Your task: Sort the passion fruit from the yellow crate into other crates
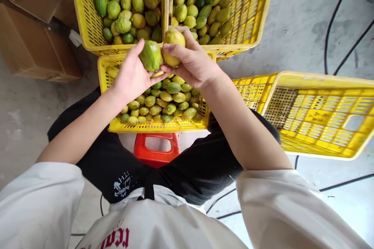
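At frame centre I see the left hand (131, 76) fingers cupping a green oval fruit (150, 55) and the right hand (194, 64) fingers pinching a yellow round fruit (173, 42), held side by side, apparently for comparison, above the yellow slotted plastic crate (157, 125).

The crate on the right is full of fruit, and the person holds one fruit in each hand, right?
Not quite. The head view shows the crate on the right has no fruit in it. The rest holds: the left hand holds a green fruit and the right hand a yellow fruit.
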`<state>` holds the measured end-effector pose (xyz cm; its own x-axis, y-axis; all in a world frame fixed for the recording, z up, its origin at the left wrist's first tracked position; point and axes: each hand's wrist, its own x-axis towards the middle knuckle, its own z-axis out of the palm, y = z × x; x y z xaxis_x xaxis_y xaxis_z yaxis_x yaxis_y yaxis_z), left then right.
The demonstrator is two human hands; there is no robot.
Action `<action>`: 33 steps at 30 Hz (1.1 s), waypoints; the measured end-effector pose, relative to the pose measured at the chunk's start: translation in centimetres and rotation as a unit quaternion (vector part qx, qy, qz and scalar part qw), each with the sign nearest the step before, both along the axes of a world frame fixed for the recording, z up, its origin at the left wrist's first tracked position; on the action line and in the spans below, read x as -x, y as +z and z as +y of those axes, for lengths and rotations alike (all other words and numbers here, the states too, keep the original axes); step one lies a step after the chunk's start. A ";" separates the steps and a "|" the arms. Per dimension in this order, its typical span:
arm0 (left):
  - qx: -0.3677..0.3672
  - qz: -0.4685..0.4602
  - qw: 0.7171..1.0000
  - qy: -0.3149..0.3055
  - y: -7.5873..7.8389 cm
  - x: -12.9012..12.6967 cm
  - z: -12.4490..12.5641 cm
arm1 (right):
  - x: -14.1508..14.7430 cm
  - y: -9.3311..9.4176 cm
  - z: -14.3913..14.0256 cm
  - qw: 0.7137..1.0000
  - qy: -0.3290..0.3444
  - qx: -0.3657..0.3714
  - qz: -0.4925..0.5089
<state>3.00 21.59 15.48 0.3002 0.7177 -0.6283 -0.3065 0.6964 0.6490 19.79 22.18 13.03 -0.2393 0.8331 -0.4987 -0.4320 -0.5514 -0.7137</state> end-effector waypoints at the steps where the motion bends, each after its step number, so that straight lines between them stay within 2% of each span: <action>1: -0.003 0.001 1.000 -0.002 0.4 -0.1 -0.1 | -0.1 0.0 0.0 1.000 -0.003 -0.007 -0.012; 4: -0.021 0.014 1.000 -0.011 0.9 0.0 0.0 | -0.2 0.3 -0.3 0.999 -0.019 -0.032 -0.024; 7: -0.029 0.016 0.999 -0.013 0.4 0.3 0.5 | -0.4 1.1 -0.1 0.999 -0.030 -0.026 0.005; 10: -0.028 0.018 0.999 -0.003 -0.1 0.5 0.9 | -0.7 1.6 0.5 0.999 0.025 -0.024 0.041; 12: -0.025 0.037 0.999 -0.002 -0.1 0.6 1.1 | -1.0 1.6 0.7 0.997 0.055 -0.036 0.028; 18: -0.011 0.076 0.997 0.021 -0.5 0.4 1.2 | -0.9 0.6 0.2 0.997 0.045 -0.057 -0.018; 22: -0.005 0.070 0.998 -0.008 -0.8 0.3 0.8 | -0.1 -0.5 -0.3 0.996 0.031 -0.083 0.016; 28: -0.021 0.075 0.995 -0.067 0.1 1.4 0.6 | 0.3 -2.1 -1.0 0.991 0.022 -0.132 0.020; 30: -0.045 0.081 0.993 -0.071 0.0 1.7 0.7 | 0.2 -2.1 -0.9 0.990 0.006 -0.137 0.012; 33: -0.062 0.096 0.992 -0.053 -0.6 1.8 1.0 | 0.1 -1.1 -0.7 0.991 -0.015 -0.128 -0.023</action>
<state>1.24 22.56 14.86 0.2626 0.7630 -0.5906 -0.0983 0.6301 0.7703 19.72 21.50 11.91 -0.1933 0.9405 -0.2796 -0.4090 -0.3363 -0.8483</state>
